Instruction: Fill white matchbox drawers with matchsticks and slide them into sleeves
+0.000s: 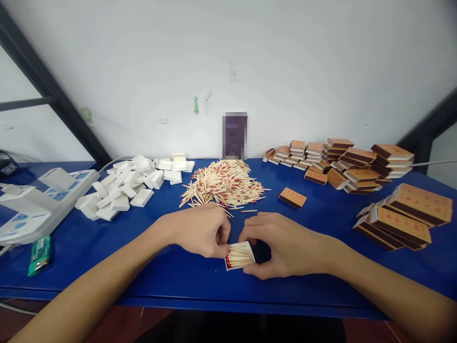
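Observation:
A small white tray filled with red-tipped matches lies near the front of the blue table. My left hand has its fingers curled, with the thumb and fingertip at the tray's upper left corner; whether a match is between them is too small to tell. My right hand grips the tray's right end between thumb and fingers. Behind both hands is a large heap of loose matches. One orange matchbox sleeve lies by itself beyond my right hand.
White trays are piled at the left, beside a power strip with plugs and a green lighter. Orange matchbox sleeves are stacked at the right. A wall rises behind the table.

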Motion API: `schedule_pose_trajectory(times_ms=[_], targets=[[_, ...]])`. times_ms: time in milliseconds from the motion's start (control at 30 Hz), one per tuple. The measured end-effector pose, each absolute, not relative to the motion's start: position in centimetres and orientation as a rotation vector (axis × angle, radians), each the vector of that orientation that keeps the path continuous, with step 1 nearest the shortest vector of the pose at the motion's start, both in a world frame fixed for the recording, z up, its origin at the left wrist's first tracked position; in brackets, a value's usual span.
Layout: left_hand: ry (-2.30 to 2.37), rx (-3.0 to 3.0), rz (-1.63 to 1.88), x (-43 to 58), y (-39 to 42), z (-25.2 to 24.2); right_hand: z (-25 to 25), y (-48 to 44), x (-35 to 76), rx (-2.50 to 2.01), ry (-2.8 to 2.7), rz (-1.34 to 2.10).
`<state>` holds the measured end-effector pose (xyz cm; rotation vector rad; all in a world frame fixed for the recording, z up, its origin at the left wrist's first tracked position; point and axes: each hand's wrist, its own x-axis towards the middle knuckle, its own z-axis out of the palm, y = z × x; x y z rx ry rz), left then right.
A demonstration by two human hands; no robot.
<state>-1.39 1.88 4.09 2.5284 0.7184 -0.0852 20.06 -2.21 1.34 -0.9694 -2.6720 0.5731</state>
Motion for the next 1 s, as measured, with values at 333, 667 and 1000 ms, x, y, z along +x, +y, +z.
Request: schedule_pose_trajectory(times_ms=[333,667,1000], targets=[[0.768,2.829,-0.397,1.3,1.0,6.4,0.3,-2.5,19.6,-0.905,-2.634,0.506],[0.880,2.960,-0.794,2.6,-0.4,7.6,0.9,-2.9,19.1,-0.939,-2.668,0.584],[0.682,2.807,-0.388,0.3,1.6,7.8,0.6,-2.8,19.2,-1.004,-2.648,0.598]])
